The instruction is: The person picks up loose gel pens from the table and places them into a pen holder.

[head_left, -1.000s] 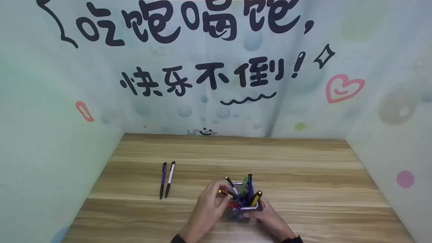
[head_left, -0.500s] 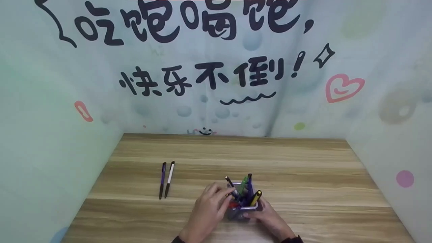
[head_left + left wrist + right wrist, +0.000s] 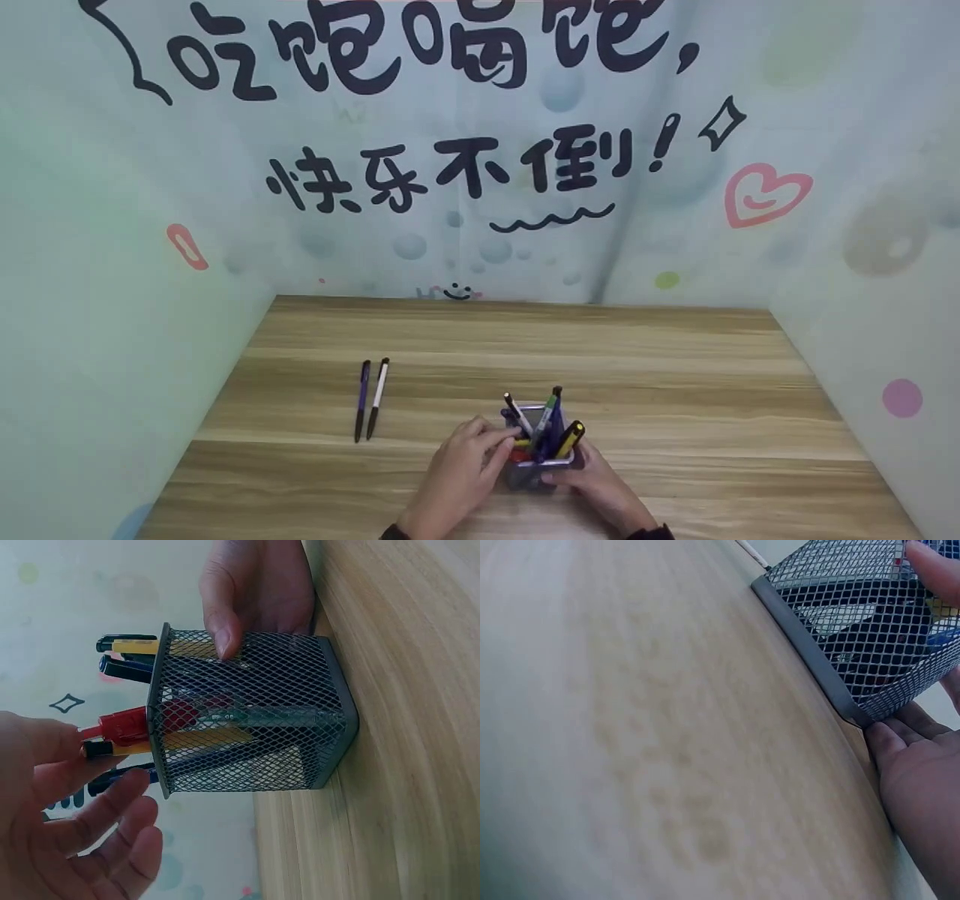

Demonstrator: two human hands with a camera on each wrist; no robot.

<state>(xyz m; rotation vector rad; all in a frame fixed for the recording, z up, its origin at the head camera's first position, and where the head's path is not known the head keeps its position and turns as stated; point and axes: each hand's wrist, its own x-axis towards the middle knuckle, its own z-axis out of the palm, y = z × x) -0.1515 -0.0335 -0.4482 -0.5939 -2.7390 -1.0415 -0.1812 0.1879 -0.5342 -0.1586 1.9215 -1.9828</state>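
A black mesh pen holder (image 3: pixel 255 712) stands on the wooden table, packed with several pens. My right hand (image 3: pixel 604 484) grips it from the right, the thumb (image 3: pixel 223 634) lying along the mesh in the left wrist view. At the holder's left side, my left hand (image 3: pixel 461 476) pinches the black end of a yellow pen (image 3: pixel 112 749) whose body is inside the mesh. Right beside that pen is a red pen (image 3: pixel 124 725), close to the same fingertips. Also standing in the holder are a green pen (image 3: pixel 548 412), a white pen (image 3: pixel 517 412) and a yellow-and-black marker (image 3: pixel 571 439).
To the left on the table (image 3: pixel 675 360), a purple pen (image 3: pixel 361 401) and a white pen with black ends (image 3: pixel 378 399) lie side by side. A printed cloth backdrop (image 3: pixel 465 255) encloses the table at the back and sides.
My left hand has tipped the yellow pen down into the holder and shifted slightly lower. The green and white pens in the holder have moved a little. My right hand has stayed put.
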